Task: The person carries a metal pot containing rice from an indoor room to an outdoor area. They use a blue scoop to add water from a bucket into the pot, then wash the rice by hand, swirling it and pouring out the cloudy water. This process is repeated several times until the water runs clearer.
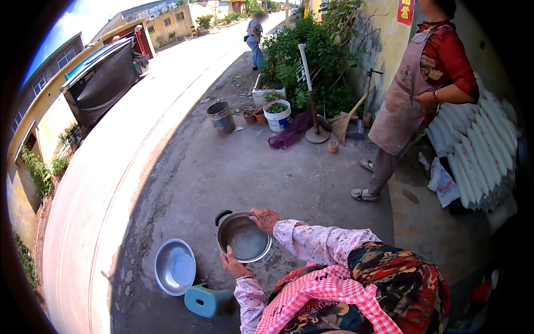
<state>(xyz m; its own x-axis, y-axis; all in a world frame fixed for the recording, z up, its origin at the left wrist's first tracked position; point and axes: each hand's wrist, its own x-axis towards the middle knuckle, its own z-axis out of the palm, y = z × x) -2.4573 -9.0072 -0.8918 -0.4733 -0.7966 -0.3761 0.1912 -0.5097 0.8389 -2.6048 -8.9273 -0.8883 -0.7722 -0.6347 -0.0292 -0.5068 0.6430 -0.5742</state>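
Note:
My left hand (235, 263) grips the near rim of a round metal pot (227, 234) with a black side handle. On the far right of the same rim, my right hand (265, 220) has its fingers over the edge. The pot tilts so that its inside faces me; a whitish, shiny patch shows at its bottom, and I cannot tell whether that is water. A shiny metal basin (175, 267) lies to the left of the pot, close to a blue plastic stool (208, 301). Part of a thin wire piece shows beneath the pot's right side.
A person in an apron (400, 96) stands at right by stacked white sacks (479, 154). Ahead are a worn bucket (221, 117), a white planted bucket (277, 119), purple netting (292, 133), a post on a round base (317, 135) and a broom (344, 123). A sunlit road (104, 167) runs left.

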